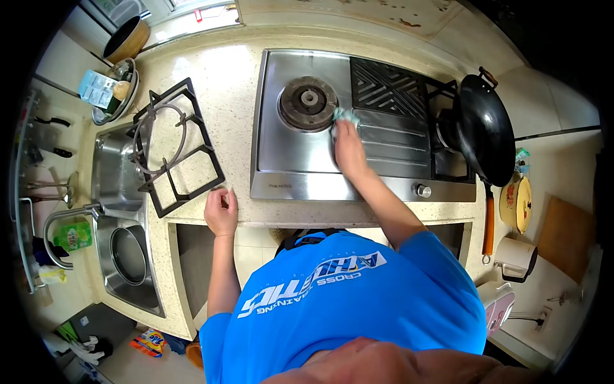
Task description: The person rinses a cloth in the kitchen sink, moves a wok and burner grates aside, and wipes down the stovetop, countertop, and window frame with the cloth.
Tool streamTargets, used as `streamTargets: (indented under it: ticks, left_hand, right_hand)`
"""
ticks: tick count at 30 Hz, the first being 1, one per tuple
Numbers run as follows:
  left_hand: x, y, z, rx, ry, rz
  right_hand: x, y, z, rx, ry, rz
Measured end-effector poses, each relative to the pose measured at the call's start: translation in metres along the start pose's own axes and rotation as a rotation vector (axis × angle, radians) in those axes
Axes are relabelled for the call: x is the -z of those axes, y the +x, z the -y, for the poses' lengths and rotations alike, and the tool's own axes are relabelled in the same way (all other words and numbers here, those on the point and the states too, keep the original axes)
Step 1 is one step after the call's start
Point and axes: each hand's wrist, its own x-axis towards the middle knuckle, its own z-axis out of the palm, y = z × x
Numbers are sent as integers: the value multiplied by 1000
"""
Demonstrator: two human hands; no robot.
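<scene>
A pale speckled counter [236,109] carries everything here. The steel hob [288,153] is set into it, its front edge running just behind the counter's front edge. At the counter's left end is a sink [115,182] with two basins. The black wok [489,128] stands tilted over the hob's right end, and its orange handle [489,227] reaches toward the counter's front edge. A black grate [206,128] lies off the hob, between hob and sink; its left side juts over the sink's rim, and its near right corner comes close to the counter's front edge. A round pan [130,255] sits in the sink's near basin, and a yellow pot [515,203] stands by the counter's right end. The burner [308,109] is bare at the hob's left rear.

The left hand [221,211] is at the counter's front edge, just beside the grate's near right corner, fingers loosely curled; whether it is fully closed I cannot tell. The right hand [350,147] grips a bunched pale green cloth [346,115] against the hob, right beside the burner. The knob [423,190] is on the hob's front edge, toward its right corner.
</scene>
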Motion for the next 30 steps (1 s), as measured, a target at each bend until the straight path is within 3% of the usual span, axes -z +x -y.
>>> streamTargets:
  ticks: [6,8,15,18,22,30]
  left_hand:
    - [-1,1,1,-33,-14,-19]
    - [1,0,-1,-43,-11,-16]
    - [2,1,-1,-47,-7,-14]
    - [1,1,1,-31,-8,-9]
    - [-1,0,5,-77,-34,-31]
    - [-1,-1,4,-70,-36,-32]
  right_hand:
    - [-24,69,-21,-95,-169,9]
    - [-18,67,-27,44,-159,-23]
    - [23,-21,8,70,-127,231]
    - [28,-49,10,134,-89,160]
    - [25,-23,0,108,-1,136]
    - [-15,54,-25,-41,-240,48]
